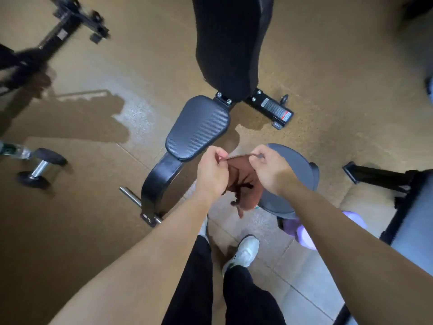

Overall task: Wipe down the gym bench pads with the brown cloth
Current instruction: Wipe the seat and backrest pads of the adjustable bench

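Observation:
A brown cloth (pixel 243 181) hangs between my two hands, stretched along its top edge. My left hand (pixel 212 171) pinches its left corner and my right hand (pixel 269 168) pinches its right corner. Both hands hover just in front of the black seat pad (pixel 198 126) of the gym bench, without touching it. The long black back pad (pixel 230 43) rises tilted behind the seat. The cloth's lower part dangles crumpled over the floor.
A grey round stool (pixel 302 174) stands right under my right hand. A dumbbell (pixel 39 170) lies on the brown floor at left. Black frames sit at the top left (pixel 58 36) and right (pixel 379 177). A purple object (pixel 302 231) lies by the stool. My white shoe (pixel 244 250) is below.

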`<state>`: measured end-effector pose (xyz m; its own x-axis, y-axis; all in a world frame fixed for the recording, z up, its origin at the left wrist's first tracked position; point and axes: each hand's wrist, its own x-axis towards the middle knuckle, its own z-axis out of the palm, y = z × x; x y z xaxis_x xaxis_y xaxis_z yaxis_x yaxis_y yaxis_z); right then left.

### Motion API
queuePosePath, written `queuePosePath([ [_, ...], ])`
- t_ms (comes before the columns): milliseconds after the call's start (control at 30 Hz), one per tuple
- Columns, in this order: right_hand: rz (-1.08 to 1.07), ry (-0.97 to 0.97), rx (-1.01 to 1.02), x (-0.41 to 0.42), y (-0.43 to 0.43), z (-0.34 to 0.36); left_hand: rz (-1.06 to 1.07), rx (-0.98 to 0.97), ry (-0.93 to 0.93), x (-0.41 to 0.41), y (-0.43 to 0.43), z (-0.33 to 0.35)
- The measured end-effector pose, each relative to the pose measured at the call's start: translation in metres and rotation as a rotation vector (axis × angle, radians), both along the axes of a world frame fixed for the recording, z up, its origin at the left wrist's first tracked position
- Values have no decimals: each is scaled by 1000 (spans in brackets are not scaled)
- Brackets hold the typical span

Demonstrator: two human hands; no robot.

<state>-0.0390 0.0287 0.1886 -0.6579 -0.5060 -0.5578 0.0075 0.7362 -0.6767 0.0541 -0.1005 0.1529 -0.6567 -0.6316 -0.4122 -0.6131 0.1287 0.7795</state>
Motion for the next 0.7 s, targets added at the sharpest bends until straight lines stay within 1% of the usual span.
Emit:
queuePosePath([
  [100,-126,-22,-141,2,-52,26,83,175,-18,22,-33,11],
  [167,-128,-5,-183,3,-86,40,72,215,-29,35,-56,22],
  [233,-46,-8,-218,1,-113,50,52,250,-22,45,-86,38],
  [267,22,-34,-232,-1,-125,55,36,270,-20,50,-104,45],
  [300,122,-45,-200,-4,-134,61,2,292,-31,54,-124,51],
  [333,262,-25,-96,-9,-142,67,-57,318,-62,56,-145,59],
  [367,429,16,64,-13,-150,71,-135,337,-94,56,-167,66],
  [433,738,128,454,-22,-165,76,-285,310,-144,46,-207,82],
  [467,816,187,616,-25,-172,77,-331,284,-148,38,-223,93],
  [500,816,247,709,-28,-180,78,-365,261,-134,28,-237,102],
  [533,747,290,716,-32,-187,81,-378,236,-110,17,-250,114],
  [600,494,331,559,-45,-204,94,-330,205,-39,-3,-271,132],
  [667,242,345,351,-59,-220,115,-246,230,37,-20,-289,142],
  [700,152,351,273,-66,-227,125,-216,247,69,-27,-296,148],
])
